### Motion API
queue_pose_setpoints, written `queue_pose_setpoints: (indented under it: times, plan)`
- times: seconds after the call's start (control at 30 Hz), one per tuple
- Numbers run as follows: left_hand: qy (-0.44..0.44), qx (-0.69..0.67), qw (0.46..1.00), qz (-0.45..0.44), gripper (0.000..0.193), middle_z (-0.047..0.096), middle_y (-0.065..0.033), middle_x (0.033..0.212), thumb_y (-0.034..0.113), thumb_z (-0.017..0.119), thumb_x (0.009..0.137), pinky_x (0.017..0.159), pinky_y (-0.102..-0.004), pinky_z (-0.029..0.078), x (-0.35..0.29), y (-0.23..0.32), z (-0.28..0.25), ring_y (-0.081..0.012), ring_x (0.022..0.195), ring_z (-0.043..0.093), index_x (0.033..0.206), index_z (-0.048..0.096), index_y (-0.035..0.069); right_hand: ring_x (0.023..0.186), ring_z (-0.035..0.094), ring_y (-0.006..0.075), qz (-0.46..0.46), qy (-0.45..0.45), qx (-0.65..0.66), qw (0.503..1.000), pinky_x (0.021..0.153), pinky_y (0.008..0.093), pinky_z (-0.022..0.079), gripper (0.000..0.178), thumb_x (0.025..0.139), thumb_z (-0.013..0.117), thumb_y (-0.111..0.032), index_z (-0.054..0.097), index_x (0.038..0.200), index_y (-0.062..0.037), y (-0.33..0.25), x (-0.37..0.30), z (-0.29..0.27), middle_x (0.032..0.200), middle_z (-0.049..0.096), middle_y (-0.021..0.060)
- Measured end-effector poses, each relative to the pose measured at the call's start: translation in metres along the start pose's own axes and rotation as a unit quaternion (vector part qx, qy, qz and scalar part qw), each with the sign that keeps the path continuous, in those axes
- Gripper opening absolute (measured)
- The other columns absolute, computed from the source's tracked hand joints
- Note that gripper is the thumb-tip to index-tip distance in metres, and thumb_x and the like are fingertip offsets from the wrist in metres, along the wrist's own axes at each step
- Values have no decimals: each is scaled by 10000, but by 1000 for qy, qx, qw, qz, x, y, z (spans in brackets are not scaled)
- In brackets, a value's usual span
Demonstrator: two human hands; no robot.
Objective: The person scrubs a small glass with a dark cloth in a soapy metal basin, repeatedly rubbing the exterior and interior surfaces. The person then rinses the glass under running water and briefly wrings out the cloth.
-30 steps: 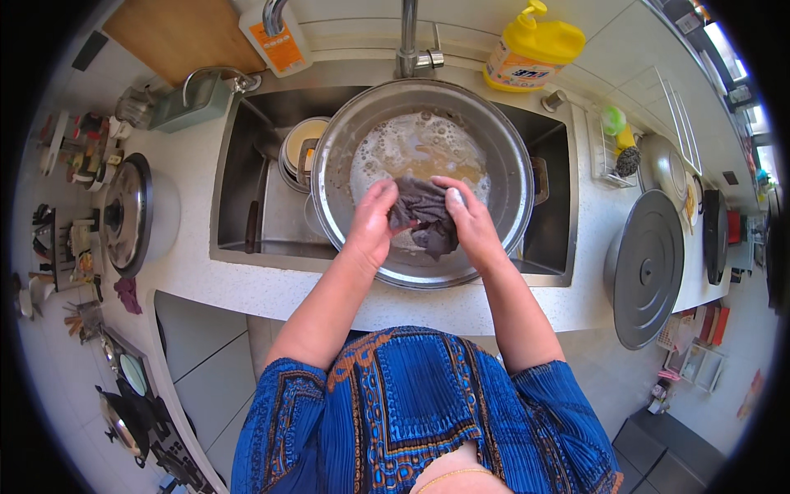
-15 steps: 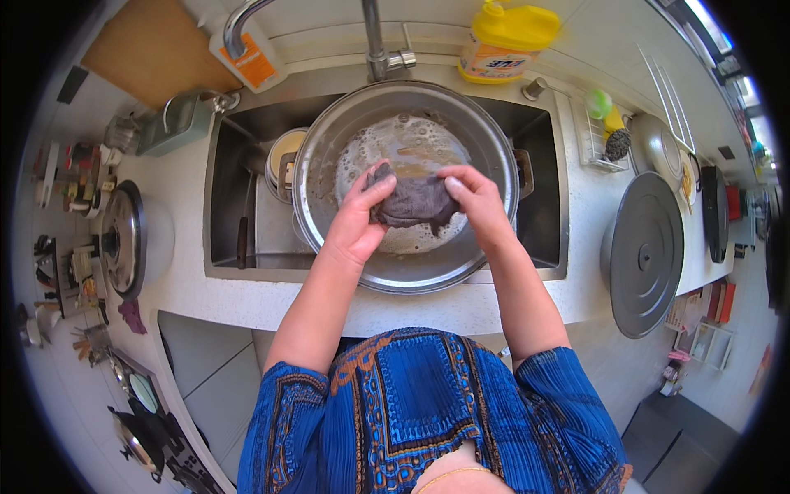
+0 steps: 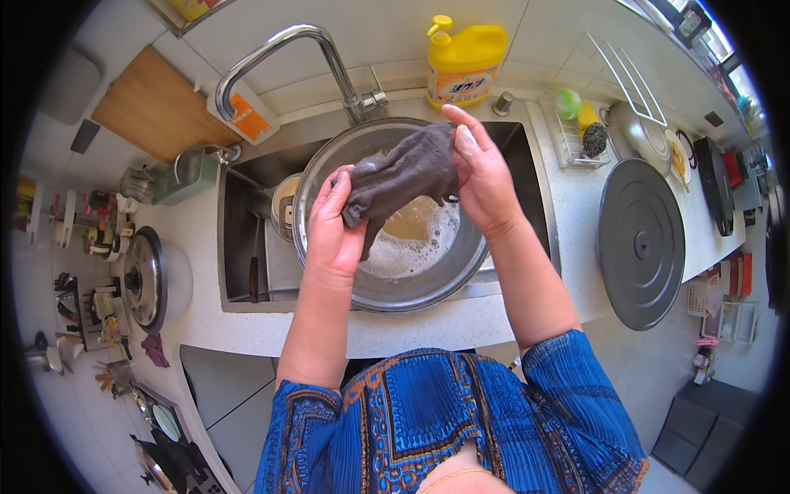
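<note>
A wet dark grey cloth [image 3: 403, 174] is stretched between my two hands above a big round metal basin [image 3: 453, 276]. My left hand [image 3: 333, 226] grips its left end, thumb on top. At the other end, my right hand [image 3: 487, 177] holds the cloth near the thumb, with its fingers partly extended. A loose corner droops beside my left hand. Below, cloudy water with white suds [image 3: 424, 243] fills the basin's bottom. Part of the basin's far side is hidden behind the cloth and hands.
The basin sits in a steel sink [image 3: 239, 247] beneath a curved faucet [image 3: 329, 53]. Behind are a yellow pump bottle [image 3: 467, 62] and a white bottle with an orange label [image 3: 247, 115]. A large dark lid [image 3: 642, 247] stands at right, a lidded pot [image 3: 152, 276] at left.
The cloth has come up higher over the basin and is spread wider, slanting up to the right. Both hands have risen, the right one most. The head view has shifted slightly.
</note>
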State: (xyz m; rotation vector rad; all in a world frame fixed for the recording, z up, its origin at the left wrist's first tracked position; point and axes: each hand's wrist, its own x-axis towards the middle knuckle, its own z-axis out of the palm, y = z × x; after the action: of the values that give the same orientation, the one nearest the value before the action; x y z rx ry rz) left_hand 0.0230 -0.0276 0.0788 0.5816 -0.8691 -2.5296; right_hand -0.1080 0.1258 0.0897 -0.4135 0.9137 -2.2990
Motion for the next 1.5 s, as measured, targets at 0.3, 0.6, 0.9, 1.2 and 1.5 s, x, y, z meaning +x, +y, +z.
queue_pose_setpoints:
  times: [0.3,0.6,0.9,1.2,1.5]
  plan:
    - [-7,26,998,52,249,601,-78,1107,83,546,917,909,-321,458,5,-20,-2,-159,1003,576,1164,561,54,977,552,103,21,39,-115,992,885,246,443,314,906,500,-32,547,1217,-47,12,-4,23,1100,589,52]
    - [-54,75,993,-68,308,634,-55,941,366,525,931,756,-307,494,-11,-38,-28,-141,830,595,1080,578,103,948,586,125,41,-82,-80,993,841,267,484,272,950,479,-97,552,1209,-54,-42,11,62,1057,602,52]
    - [-89,-204,972,-80,617,561,-133,1162,590,478,885,914,-402,452,9,-37,37,-248,1016,577,1131,512,26,962,569,129,89,-77,-74,990,862,266,473,303,937,532,-149,532,1222,-46,-28,-16,46,1073,587,65]
    - [-133,-189,971,-57,274,611,-81,926,288,597,910,763,-344,494,27,-36,24,-203,836,594,997,560,31,965,559,142,296,40,96,949,809,357,479,432,957,435,-458,488,1236,-132,74,-48,-17,1082,596,30]
    - [63,-109,991,-45,306,599,-35,796,388,557,921,642,-297,504,57,-62,-36,-157,720,584,959,554,84,726,590,116,-121,17,-365,923,558,289,474,167,910,558,-214,575,817,-76,48,-30,25,815,601,76]
